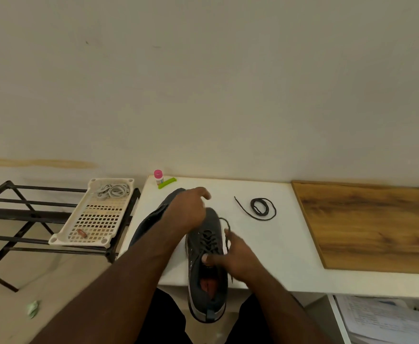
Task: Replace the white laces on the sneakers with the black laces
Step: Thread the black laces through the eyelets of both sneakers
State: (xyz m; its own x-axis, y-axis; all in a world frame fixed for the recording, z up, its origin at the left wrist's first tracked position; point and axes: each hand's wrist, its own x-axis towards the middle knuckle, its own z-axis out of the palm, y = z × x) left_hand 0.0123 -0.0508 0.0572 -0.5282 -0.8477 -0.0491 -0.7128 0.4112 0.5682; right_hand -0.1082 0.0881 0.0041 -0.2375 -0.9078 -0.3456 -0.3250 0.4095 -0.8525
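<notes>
**A:** We're at the white bench (265,264), and there's a dark sneaker (207,276) lying at the near edge, heel hanging off toward the person, toe pointing at the wall.

**B:** Black lace (207,240) already criss-crossed through its eyelets. What's the right hand (233,259) doing?

**A:** Curled in against the sneaker's right side, thumb and fingers pinching the lace by the upper eyelets, with a loose end looping up just past the fingers.

**B:** And the left hand (191,212)?

**A:** Over the toe end of the sneaker, fingers bent downward. It's blurred, so I can't tell whether it grips anything.

**B:** Second sneaker (153,214)?

**A:** Just beside the first, toward the bench's left edge, partly hidden under the left forearm.

**B:** There's another black lace (263,208) coiled on the bench, well right of the sneakers, near the wooden board (377,227) that covers the right end.

**A:** The white laces (113,189) sit heaped at the far end of a perforated tray (96,219), which rests on a black metal rack (17,214) left of the bench.

**B:** Far left corner of the bench: a small pink-capped bottle (158,177) with a green clip (167,182) touching it.
</notes>
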